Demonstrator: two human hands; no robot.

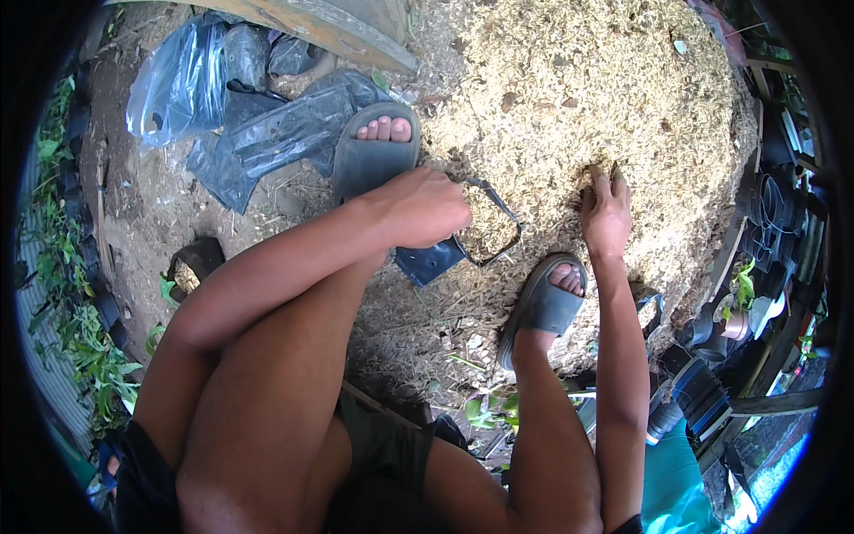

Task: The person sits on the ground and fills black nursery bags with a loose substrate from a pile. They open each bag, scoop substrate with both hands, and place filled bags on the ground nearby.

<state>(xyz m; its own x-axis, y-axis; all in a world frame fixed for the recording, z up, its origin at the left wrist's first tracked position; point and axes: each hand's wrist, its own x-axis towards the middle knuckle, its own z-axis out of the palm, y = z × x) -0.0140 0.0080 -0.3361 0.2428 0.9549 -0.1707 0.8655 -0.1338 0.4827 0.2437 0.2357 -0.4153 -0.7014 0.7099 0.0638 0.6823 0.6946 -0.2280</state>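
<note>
My left hand [425, 209] is closed on the edge of a black plastic planting bag [430, 262]. The bag's mouth is spread wide toward the right, with a thin dark rim, and pale husks show inside that rim. My right hand [607, 215] rests on a broad heap of pale yellow husks or shavings [569, 98]. Its fingers stretch forward, their tips partly down in the loose material. Nothing can be seen held in it.
Sandalled feet stand on either side of the bag: the left sandal [375, 165], the right sandal [551, 298]. Crumpled black plastic [285, 133] and a clear plastic bag [182, 84] lie at upper left. A wooden board [347, 31] crosses the top. Dark pots [703, 331] line the right.
</note>
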